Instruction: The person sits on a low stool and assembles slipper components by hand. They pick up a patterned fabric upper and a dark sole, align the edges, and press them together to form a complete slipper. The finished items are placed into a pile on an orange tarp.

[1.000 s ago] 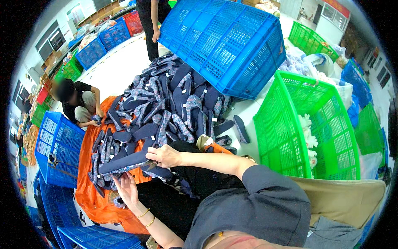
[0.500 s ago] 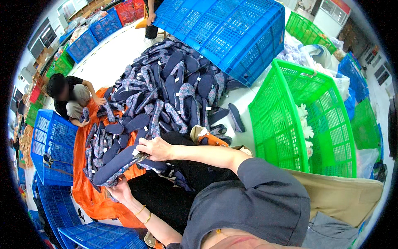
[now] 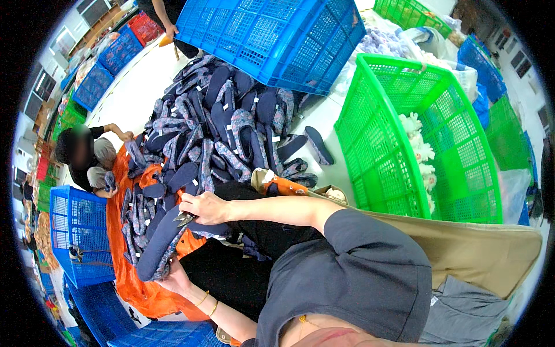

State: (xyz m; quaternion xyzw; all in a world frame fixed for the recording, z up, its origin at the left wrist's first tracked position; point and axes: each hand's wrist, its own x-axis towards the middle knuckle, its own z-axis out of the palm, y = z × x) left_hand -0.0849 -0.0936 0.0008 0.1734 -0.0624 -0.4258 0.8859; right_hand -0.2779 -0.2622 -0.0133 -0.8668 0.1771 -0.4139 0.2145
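Observation:
A slipper [image 3: 156, 250] with a navy sole and flowered fabric sides is held sole up over my lap. My left hand [image 3: 176, 279] is closed round its lower edge, fingers partly hidden underneath. Closed over small metal snips [image 3: 185, 218], my right hand [image 3: 203, 207] is at the slipper's upper end. Beyond lies a large heap of similar slippers [image 3: 215, 121], many with small white tags. Part of the heap rests on an orange sheet [image 3: 124, 272].
A co-worker [image 3: 87, 153] crouches at the left, handling slippers. Another person's hand [image 3: 171, 30] is by a tilted blue crate [image 3: 260, 40]. Green crates [image 3: 381, 150] with white plush pieces stand right. More blue crates [image 3: 81, 231] stand left.
The view has shifted. The slipper is tilted more steeply, and the snips show more clearly near its upper end. The crouching co-worker has lifted a slipper from the heap.

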